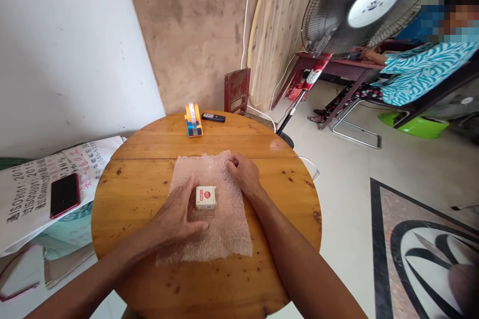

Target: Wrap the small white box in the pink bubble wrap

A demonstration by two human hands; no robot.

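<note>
The box (205,197), small, pale and marked in red, rests on a sheet of bubble wrap (234,234), which lies spread on a round wooden table (123,184). The wrap extends past the box on all sides; its edges are uneven.

Left hand (178,211): wide, thumb and fingers spread apart, positioned just left of the box with a gap between; nothing is seen in its grasp. Whether it presses on the wrap cannot be told. Right hand (245,173): narrow, fingers curled on the edge of the wrap at the corner beyond and to the right of the box.

Beyond the box, near the table's far edge, stands an orange and blue tape dispenser (193,122); a black device (213,117) lies just to its right. Well left of the box, a phone (65,195) with a red edge lies on a printed white sack (22,194).

Beyond and right of the box: a red chair (237,89), a fan (375,2) with blurred blades, and a person (430,67) in a blue-and-white patterned top, seated at a desk (348,66).
</note>
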